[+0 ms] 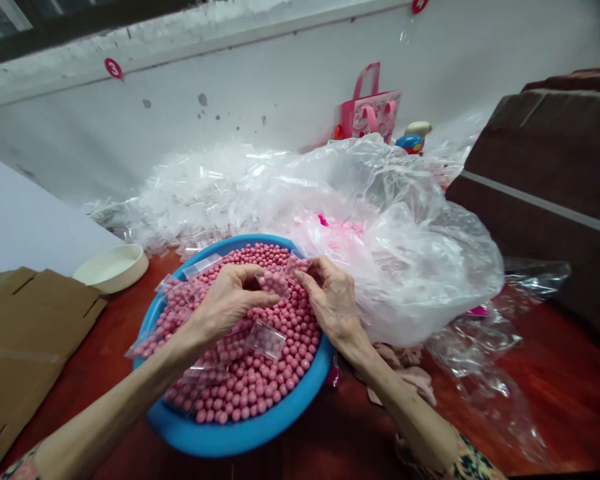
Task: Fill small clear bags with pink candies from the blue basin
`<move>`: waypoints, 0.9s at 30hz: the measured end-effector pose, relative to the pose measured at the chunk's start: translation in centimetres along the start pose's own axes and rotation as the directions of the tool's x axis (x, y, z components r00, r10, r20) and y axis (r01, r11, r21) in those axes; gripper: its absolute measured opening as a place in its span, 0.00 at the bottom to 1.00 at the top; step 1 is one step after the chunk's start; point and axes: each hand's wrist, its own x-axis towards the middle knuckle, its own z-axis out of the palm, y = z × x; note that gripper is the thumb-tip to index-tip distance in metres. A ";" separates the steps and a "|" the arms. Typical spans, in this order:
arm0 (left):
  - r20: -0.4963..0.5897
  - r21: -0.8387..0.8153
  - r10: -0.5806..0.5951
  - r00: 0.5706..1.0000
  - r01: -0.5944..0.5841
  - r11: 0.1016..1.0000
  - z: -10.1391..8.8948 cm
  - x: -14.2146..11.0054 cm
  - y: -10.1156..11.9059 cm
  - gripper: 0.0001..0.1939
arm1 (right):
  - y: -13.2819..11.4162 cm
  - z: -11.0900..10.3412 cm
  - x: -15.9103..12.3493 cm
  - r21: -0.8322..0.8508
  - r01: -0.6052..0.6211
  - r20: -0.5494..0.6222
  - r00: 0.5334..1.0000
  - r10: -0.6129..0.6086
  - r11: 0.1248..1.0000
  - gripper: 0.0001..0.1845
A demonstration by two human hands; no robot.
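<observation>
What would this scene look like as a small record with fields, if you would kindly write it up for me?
Left hand: curled beside a small clear plastic bag of pink beads
Right hand: fingertips pinch that bag's right edge
Container: blue plastic basin on a reddish wooden table
Contents: loose pink beads, with small clear bags lying on them
Nearby: cream bowl, cardboard sheet, heap of clear plastic bags, large clear plastic sack, pink tote bag

A red sticker (113,68) on the white wall (70,147) reads 3; a second sticker (419,5), cut off, is illegible.
</observation>
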 end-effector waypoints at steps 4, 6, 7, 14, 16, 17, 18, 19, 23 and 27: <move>-0.060 -0.020 0.005 0.998 -0.007 1.000 -0.4 -0.2 -0.7 0.19 | 0.1 0.0 0.0 -0.008 0.024 0.048 0.999 -0.024 1.000 0.03; -0.088 -0.034 0.020 0.996 -0.023 0.999 -0.5 -0.3 -1.1 0.26 | 0.1 0.0 0.0 -0.004 0.045 0.085 0.995 -0.044 0.999 0.02; -0.098 -0.036 0.034 0.995 -0.038 0.999 -0.4 -0.5 -1.2 0.26 | 0.1 0.0 0.0 0.001 0.055 0.105 0.993 -0.055 0.998 0.02; -0.143 -0.059 0.007 0.990 -0.015 0.998 -0.1 -2.8 -1.2 0.19 | 0.2 -0.5 -0.4 0.093 0.102 0.220 0.968 -0.120 0.990 0.04; -0.170 0.000 0.025 0.985 -0.026 1.000 0.0 -4.1 -1.3 0.18 | 0.5 -0.6 -0.6 0.098 0.116 0.250 0.959 -0.137 0.988 0.04; -0.199 0.044 0.043 0.979 -0.035 0.998 0.0 -4.8 -1.4 0.16 | 0.6 -0.7 -0.6 0.104 0.114 0.269 0.953 -0.138 0.988 0.04; -0.234 0.087 0.063 0.970 -0.043 0.995 0.1 -5.6 -1.6 0.15 | 0.6 -0.8 -0.7 0.119 0.105 0.291 0.947 -0.136 0.987 0.03; -0.265 0.128 0.076 0.961 -0.043 0.991 0.2 -6.4 -1.8 0.15 | 0.5 -0.9 -0.7 0.138 0.091 0.313 0.941 -0.131 0.986 0.03; -0.352 0.255 0.078 0.933 0.016 0.967 0.7 -9.7 -3.9 0.15 | -1.3 -1.9 -1.4 0.213 0.025 0.393 0.913 -0.109 0.977 0.01; -0.439 0.464 0.212 0.873 0.019 0.886 1.4 -11.5 -6.3 0.18 | -3.8 -2.5 -3.5 0.093 0.101 0.549 0.825 -0.135 0.991 0.03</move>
